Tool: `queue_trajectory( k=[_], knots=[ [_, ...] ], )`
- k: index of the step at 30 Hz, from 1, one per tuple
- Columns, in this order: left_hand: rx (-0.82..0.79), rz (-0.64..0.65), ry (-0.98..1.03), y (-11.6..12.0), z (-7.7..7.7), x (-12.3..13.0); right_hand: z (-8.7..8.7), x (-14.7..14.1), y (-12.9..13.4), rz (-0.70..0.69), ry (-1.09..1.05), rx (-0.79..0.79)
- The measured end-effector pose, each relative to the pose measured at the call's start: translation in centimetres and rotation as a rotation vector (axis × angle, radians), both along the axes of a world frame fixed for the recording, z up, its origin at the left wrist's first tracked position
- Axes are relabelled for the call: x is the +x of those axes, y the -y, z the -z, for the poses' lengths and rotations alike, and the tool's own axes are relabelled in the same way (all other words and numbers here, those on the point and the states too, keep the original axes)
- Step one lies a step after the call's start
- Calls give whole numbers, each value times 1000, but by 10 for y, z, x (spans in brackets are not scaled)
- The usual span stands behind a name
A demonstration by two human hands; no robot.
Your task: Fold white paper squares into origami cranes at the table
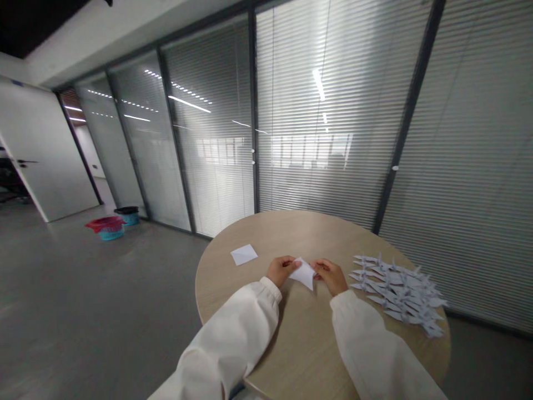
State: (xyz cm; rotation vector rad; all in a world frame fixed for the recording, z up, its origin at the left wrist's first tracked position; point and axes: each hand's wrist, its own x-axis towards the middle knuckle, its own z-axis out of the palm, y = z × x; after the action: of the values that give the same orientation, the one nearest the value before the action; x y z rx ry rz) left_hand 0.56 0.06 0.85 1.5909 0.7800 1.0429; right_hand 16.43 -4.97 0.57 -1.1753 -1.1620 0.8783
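Observation:
Between my two hands is a small sheet of white paper (303,274), raised a little over the table and partly bent. My left hand (283,270) pinches its left edge, thumb on top. On the other side my right hand (328,275) grips the right edge with its fingers closed. Some of the fingertips are hidden behind the paper. To the left on the table lies a flat white paper square (244,254) with a faint crease. A dense group of folded paper cranes (400,291) covers the right part of the table.
The round wooden table (287,222) has its far edge near a glass partition with blinds (325,183). On the floor at left stand a bin with a red liner (110,228) and a bin with a black liner (129,215). A white door (45,150) stands open beyond.

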Motion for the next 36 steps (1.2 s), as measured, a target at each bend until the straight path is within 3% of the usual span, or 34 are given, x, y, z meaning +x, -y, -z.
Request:
queue_trajectory(
  k=[10,24,30,36],
  knots=[
    [232,-162,-285,-6,8,-4,0,-3,3,-157,27,-25],
    [270,-133,-261,-2,6,-1,6,-4,1,-286,-249,-104],
    [291,-182,-291,-4,8,-1,5,-4,1,-213,-148,-114],
    [267,-108,-325,-2,10,0,1,-4,3,-118,-41,-70]
  ],
)
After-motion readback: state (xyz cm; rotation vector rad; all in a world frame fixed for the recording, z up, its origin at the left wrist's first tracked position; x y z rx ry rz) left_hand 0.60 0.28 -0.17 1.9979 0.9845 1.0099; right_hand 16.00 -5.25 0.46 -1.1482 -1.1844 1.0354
